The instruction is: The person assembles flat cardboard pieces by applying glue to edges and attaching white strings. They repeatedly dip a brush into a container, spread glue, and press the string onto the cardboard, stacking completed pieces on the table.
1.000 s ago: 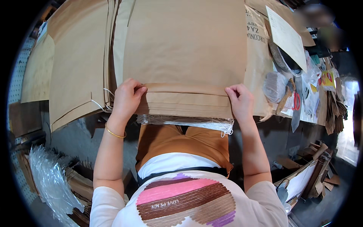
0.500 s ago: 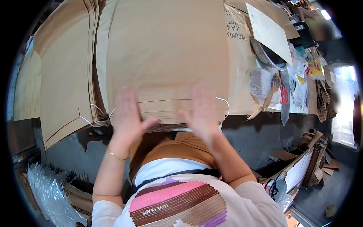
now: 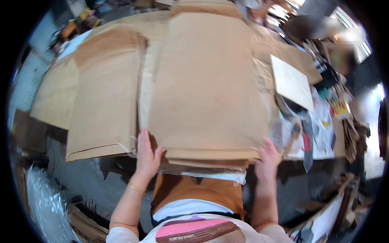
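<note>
A tall stack of brown paper sacks [image 3: 204, 89] lies in front of me, its folded lower end near the table's edge. The upper sacks sit slightly askew over those beneath. My left hand [image 3: 147, 156] is at the stack's lower left edge, fingers stretched upward and thumb apart. At the lower right corner is my right hand [image 3: 267, 160], blurred, with fingers apart along the edge. Neither hand plainly grips a sack. To the left lies a second stack of brown sacks [image 3: 103, 97], with white cord near its lower right corner.
A white board [image 3: 291, 83] rests over a dark round container on the right. Beyond my right hand lie red-handled scissors [image 3: 306, 141], a grey blade-like strip [image 3: 308, 156] and clear plastic bags. Clear plastic wrap [image 3: 48, 206] is low on the left; cardboard pieces are low on the right.
My hands have gone from lying on top of the sacks' lower end to its two sides, farther apart. The view has shifted, showing more of the table's far side.
</note>
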The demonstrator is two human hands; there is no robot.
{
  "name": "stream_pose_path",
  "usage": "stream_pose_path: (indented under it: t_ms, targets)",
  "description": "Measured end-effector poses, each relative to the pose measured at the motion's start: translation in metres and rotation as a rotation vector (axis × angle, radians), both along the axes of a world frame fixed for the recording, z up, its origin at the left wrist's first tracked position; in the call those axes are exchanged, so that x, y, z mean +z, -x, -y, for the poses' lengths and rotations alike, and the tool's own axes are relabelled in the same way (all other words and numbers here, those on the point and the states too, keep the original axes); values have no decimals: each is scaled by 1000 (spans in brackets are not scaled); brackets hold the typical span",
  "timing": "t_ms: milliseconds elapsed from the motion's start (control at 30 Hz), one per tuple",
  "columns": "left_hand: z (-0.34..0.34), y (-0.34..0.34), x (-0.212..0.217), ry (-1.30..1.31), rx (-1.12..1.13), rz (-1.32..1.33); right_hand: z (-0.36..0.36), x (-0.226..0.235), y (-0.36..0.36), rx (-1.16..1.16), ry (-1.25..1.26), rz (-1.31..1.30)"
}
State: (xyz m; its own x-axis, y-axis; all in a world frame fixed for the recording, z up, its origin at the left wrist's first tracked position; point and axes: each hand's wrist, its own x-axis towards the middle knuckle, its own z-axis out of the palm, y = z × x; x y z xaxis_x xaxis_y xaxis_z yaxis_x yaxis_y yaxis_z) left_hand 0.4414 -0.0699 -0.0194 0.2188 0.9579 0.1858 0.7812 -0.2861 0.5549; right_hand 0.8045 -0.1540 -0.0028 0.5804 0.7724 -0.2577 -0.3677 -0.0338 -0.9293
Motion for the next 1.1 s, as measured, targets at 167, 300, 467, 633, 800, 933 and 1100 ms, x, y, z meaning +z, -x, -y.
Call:
stream_pose_path:
  t_ms: [167, 300, 467, 633, 800, 933, 1100]
  targets:
    - [18, -3, 42, 1031, 316, 822, 28, 16, -47, 442, 162, 229]
    - [36, 9, 35, -202, -162, 152, 21, -19, -10, 407, 294, 932]
    - [61, 110, 49, -347, 352, 252, -31, -11, 90, 524, 20, 771]
    - [40, 257, 65, -348, 744, 108, -113, -24, 227, 802, -394, 790]
    - [-31, 374, 61, -142, 727, -17, -146, 31, 311, 1118, 95, 40]
    - [-55, 425, 32, 86, 847, 105, -136, 11, 310, 1145, 41, -45]
    - [-43, 317, 58, -509, 756, -440, -69, 56, 163, 1731, 9, 462]
